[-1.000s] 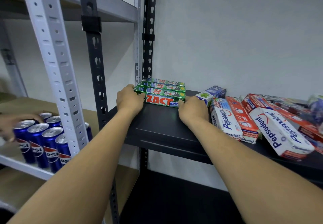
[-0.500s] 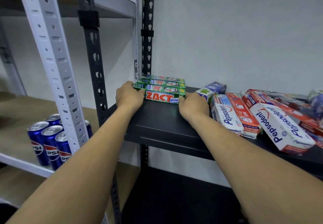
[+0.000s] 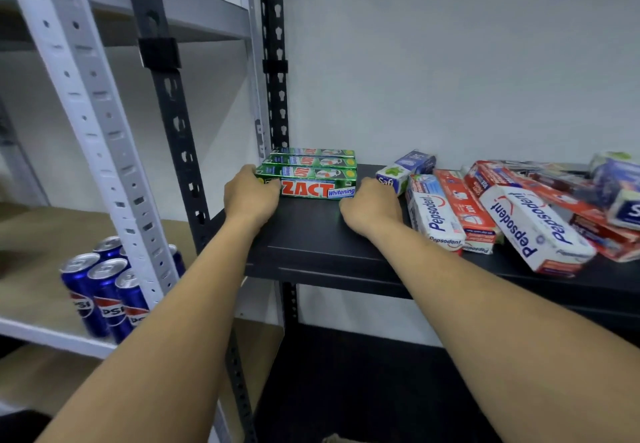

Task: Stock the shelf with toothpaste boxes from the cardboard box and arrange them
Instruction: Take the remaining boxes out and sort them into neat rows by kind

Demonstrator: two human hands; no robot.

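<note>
The left hand point(image 3: 251, 197) curls round the left end of the block of Zact boxes point(image 3: 313, 174), thumb on the front face. The right hand point(image 3: 370, 205) closes on the block's right end, fingers curled; its fingertips are tucked out of sight, so the hold there looks like a pinch but may be only a press. The glossy green cartons, long and flat with a red-and-white front panel, lie in the back left corner of the matte black metal shelf point(image 3: 311, 248), beside the perforated black upright point(image 3: 277, 96). To their right sprawl loose Pepsodent boxes point(image 3: 533, 231), white and red card, overlapping at angles. On the pale wooden shelf point(image 3: 31, 269) at left stand shiny blue Pepsi cans point(image 3: 104, 290), partly behind a white punched steel post point(image 3: 86, 113)
</note>
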